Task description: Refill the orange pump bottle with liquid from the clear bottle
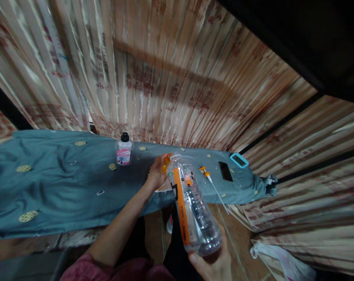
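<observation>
My right hand (213, 263) grips the base of a large clear plastic bottle (193, 207) with an orange label stripe, tilted with its neck pointing away from me. My left hand (157, 173) is at the bottle's neck, fingers around the orange cap (166, 163). Both are above the near edge of a blue-grey cloth (62, 187) with small gold round patterns, spread over a long surface. A small bottle with a black cap and pink label (124, 150) stands upright on the cloth, to the left of my left hand.
On the cloth to the right lie a dark phone (225, 171), a light-blue-edged device (239, 160) and a small orange-tipped item with a thin white stem (207, 175). Pleated patterned curtains (177, 78) hang behind. A white plastic bag (282, 261) lies at lower right.
</observation>
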Available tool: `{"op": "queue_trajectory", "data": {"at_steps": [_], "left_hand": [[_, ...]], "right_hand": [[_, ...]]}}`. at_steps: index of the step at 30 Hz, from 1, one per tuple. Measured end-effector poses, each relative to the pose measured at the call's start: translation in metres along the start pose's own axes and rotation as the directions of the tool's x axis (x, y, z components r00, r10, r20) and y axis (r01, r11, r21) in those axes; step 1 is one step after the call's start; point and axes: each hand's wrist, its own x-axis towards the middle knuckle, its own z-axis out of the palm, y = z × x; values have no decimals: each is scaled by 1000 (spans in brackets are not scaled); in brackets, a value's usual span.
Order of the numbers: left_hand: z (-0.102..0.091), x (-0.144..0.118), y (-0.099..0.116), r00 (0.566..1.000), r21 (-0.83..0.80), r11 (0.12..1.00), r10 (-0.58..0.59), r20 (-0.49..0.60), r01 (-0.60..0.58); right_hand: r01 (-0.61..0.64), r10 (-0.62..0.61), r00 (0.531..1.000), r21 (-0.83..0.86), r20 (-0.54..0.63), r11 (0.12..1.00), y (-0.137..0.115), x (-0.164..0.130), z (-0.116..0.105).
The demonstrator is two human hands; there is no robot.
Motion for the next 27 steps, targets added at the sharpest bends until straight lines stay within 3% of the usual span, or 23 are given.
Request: {"op": "queue_trajectory", "data": {"at_steps": [10,27], "left_hand": [[-5,2,6,1000,-30,999,12,-8,-13],[-3,1,1,1000,-6,1000,-7,7,7]], "right_hand": [[-51,51,999,32,-5,998,7,-1,-2],[-28,28,1000,-11,0,1000,2,0,-2]]}}
